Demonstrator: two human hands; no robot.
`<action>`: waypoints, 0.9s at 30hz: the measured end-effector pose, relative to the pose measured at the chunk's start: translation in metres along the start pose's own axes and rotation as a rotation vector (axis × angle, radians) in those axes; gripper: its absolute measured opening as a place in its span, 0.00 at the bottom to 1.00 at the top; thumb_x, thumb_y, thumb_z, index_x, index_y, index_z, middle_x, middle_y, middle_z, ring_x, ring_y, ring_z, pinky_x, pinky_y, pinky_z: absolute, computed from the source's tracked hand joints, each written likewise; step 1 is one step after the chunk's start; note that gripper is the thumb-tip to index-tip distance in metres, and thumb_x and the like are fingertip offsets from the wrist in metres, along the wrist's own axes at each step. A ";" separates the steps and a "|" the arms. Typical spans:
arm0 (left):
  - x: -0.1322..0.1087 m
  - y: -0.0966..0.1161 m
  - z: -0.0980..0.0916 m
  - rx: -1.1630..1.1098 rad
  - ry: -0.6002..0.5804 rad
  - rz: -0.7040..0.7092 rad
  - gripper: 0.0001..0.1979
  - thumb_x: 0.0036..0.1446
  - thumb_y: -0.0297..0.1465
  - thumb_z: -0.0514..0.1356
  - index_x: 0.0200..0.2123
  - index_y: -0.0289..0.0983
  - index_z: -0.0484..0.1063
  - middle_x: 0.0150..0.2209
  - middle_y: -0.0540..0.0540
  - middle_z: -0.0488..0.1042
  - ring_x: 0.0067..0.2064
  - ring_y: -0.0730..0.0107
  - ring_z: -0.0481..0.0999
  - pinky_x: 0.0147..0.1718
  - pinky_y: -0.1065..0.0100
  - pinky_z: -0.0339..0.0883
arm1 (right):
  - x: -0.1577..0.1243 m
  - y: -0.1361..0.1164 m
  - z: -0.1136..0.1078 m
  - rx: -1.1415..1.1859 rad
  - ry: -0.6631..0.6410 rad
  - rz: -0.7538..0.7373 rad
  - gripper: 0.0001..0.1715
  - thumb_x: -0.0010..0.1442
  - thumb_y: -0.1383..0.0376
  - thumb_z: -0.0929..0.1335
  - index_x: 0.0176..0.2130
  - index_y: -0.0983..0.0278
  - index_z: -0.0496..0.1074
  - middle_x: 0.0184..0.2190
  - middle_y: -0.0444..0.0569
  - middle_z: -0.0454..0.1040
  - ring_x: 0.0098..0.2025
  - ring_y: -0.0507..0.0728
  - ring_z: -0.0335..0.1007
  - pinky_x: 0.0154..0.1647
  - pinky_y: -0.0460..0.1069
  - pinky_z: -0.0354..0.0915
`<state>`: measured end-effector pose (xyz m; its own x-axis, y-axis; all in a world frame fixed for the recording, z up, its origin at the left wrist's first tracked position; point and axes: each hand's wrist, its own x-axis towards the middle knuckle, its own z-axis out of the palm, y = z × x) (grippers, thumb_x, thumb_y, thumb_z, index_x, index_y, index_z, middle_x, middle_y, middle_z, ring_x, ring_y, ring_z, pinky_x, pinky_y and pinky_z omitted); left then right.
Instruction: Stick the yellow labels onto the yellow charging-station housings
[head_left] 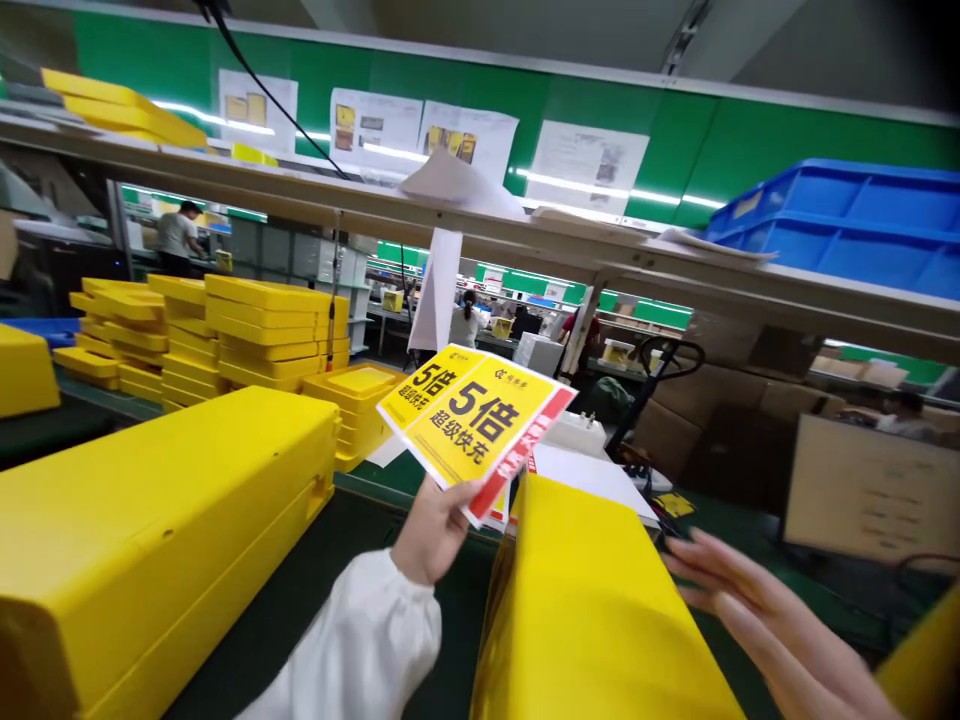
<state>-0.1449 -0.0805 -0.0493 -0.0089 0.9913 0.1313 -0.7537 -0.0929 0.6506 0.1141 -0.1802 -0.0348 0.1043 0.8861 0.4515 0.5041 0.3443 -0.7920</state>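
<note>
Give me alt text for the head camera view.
A left hand holds up yellow printed cards above a green bench; an open right hand is beside a long yellow box. Stacked yellow trays stand behind.

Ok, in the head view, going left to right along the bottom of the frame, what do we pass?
Yellow case → left hand holding a yellow card → second yellow case → right hand.
</note>
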 end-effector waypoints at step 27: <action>-0.136 0.038 0.054 0.473 0.284 0.368 0.28 0.37 0.38 0.69 0.46 0.46 0.70 0.51 0.49 0.71 0.56 0.54 0.65 0.55 0.59 0.64 | -0.006 -0.130 0.067 0.261 -0.276 -0.429 0.11 0.56 0.62 0.67 0.40 0.59 0.76 0.41 0.50 0.76 0.43 0.58 0.73 0.45 0.51 0.70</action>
<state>-0.1366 -0.2240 -0.0020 -0.4320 0.8673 0.2475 -0.2990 -0.3966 0.8679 -0.0092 -0.2098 0.0375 -0.3085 0.6860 0.6590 0.2197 0.7254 -0.6523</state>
